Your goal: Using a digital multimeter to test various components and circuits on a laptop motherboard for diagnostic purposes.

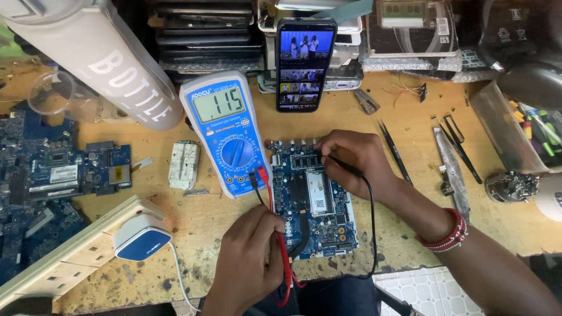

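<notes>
— Circuit board, the blue one, lies flat on the wooden bench right below the person's view, between the two hands. Where does each hand sit on it?

— The right hand rests over the board's far edge, fingers closed around a black probe whose tip presses down near the upper part of the board. The left hand is at the near left corner, fingers pinched shut on a red probe that points in at the board's left side.

— So both are clamped on probes, neither one free?

— Yes, each grips its own probe, and the hands are apart, one at the far end and one at the near end.

— Which way does the board run?

— Its long axis runs away from the person, near to far, slightly tilted to the right at the near end. The left hand is nearer the person, the right hand reaches farther out.

— And the leads?

— The black lead loops round the board's right side and back under it; the red one runs up from the left hand to the blue multimeter, which lies just beside the board on its left, its display lit with a reading.

— Anything else close by?

— A phone stands propped beyond the board with its screen on, tweezers lie to the right of the right hand, another blue board sits well apart on the left, and a white power strip with a plugged-in charger lies at the near left.
</notes>
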